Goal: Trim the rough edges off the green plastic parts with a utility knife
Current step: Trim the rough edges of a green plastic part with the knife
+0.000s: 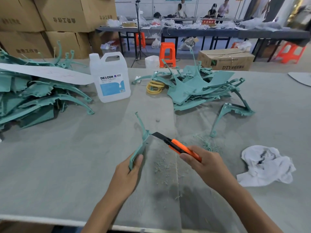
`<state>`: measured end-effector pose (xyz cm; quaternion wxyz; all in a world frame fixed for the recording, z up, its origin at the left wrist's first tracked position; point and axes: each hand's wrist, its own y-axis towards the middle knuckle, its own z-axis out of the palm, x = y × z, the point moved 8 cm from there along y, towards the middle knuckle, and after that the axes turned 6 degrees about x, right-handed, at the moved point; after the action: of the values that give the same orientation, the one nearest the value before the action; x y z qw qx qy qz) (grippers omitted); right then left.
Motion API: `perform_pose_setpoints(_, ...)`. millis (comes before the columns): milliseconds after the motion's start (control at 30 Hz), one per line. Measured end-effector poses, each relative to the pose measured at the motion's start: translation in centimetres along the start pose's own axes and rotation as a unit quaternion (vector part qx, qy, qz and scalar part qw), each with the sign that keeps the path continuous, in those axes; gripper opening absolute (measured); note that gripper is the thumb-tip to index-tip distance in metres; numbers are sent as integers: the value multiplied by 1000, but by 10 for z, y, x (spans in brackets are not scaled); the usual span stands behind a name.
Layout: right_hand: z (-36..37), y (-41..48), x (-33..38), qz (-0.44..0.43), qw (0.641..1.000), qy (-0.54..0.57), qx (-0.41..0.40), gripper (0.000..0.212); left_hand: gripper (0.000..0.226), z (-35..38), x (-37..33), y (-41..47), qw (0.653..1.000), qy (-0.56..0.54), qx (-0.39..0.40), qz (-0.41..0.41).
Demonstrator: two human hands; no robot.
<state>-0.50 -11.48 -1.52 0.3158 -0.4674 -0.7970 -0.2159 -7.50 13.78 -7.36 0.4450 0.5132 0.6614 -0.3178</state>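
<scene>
Grip: the thin, curved green part (141, 145) is clasped at its lower end by the left hand (129, 172), above the surface's (58, 165) near middle.
Knife: the orange utility knife (176, 146) is gripped by the right hand (202, 163), its blade tip set against the part's edge.
Room: bare grey felt is left along the near edge, where fine shavings (161, 165) are scattered.

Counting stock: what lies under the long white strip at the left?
The white strip rests across a heap of green plastic parts, with curved arms sticking up behind it. The parts directly beneath it are covered, so their number cannot be told.
</scene>
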Motion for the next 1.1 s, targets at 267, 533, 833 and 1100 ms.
perform_pose_setpoints(267, 28, 0, 21, -41, 997, 56, 33, 48, 53, -3, 6, 2, 1000, -11, -14, -12)
perform_pose_setpoints(533, 31, 9, 33, -43, 996, 62, 40, 33, 45, -2, 2, 1, 1000, -23, -5, -6)
perform_pose_setpoints(833, 31, 9, 28, -30, 997, 51, 41, 34, 37, -3, 0, 2, 999, -31, -14, -2)
perform_pose_setpoints(1100, 31, 6, 23, -24, 997, 75, 26, 49, 59, -1, 0, 2, 1000, -21, -16, 7)
